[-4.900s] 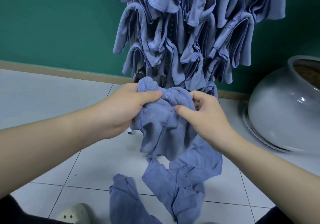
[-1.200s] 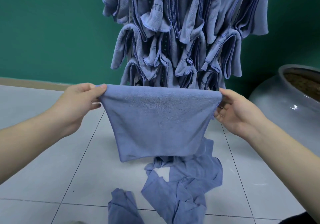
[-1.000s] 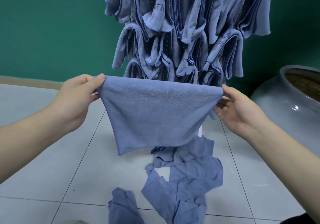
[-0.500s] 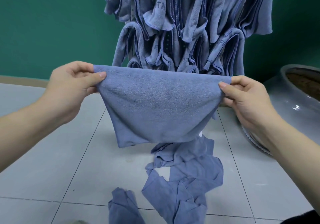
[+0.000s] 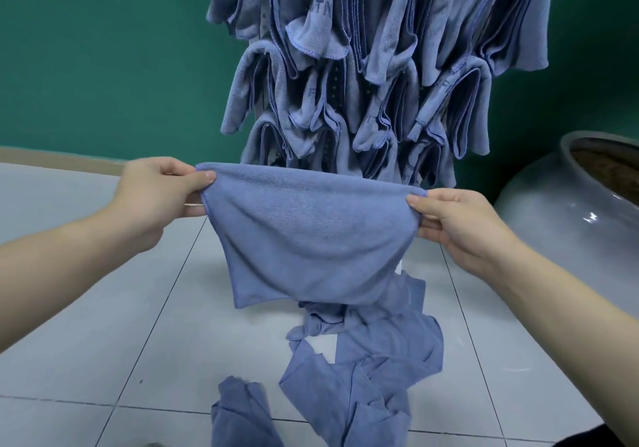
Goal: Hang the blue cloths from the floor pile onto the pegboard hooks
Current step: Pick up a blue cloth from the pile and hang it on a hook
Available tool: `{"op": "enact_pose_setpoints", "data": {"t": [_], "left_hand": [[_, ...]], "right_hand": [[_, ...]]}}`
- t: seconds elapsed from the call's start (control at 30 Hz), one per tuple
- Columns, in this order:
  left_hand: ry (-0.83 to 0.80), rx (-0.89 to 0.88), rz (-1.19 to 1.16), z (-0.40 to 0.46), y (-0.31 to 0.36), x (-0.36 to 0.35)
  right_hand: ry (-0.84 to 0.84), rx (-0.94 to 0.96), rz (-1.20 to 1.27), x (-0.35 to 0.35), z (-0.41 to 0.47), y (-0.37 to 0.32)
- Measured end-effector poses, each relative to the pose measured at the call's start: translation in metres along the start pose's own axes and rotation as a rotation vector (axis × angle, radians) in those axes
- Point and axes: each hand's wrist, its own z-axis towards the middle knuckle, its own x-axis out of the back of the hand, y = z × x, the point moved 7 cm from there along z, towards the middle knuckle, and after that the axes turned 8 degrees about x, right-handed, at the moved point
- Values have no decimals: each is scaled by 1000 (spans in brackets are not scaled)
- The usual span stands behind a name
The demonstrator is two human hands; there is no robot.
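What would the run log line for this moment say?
stage: cloth spread for hanging | left hand: pinches held cloth corner | right hand: pinches opposite corner | floor pile: cloths remain | pegboard cloths: hung

tiled floor (image 5: 103,325), blue cloth pile (image 5: 363,370), grey pot (image 5: 567,225)

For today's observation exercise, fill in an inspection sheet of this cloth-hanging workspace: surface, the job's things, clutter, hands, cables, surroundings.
Surface: pale tiled floor, dark grout lines.
Job's things: held blue cloth stretched in the air by its top edge; floor pile of blue cloths below it; hung blue cloths crowd the pegboard, seen only through gaps.
Clutter: nothing seen.
Hands: left hand pinches the cloth's left top corner; right hand pinches the right one, fingers curled over the edge.
Cables: nothing seen.
Surroundings: green wall; large grey ceramic pot at right.
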Motion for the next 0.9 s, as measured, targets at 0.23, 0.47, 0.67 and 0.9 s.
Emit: {"op": "enact_pose_setpoints", "data": {"t": [0.23, 0.47, 0.67, 0.9], "left_hand": [[-96, -53, 34, -46, 6, -43], [-138, -334, 279, -97, 26, -70], [-191, -365, 277, -114, 23, -77], [-283, -374, 208, -128, 15, -85]], "right_hand": [[-4, 3, 18, -48, -30, 4], [-102, 116, 17, -84, -63, -12], [-167, 130, 89, -98, -87, -21], [-145, 163, 94, -99, -95, -22]]}}
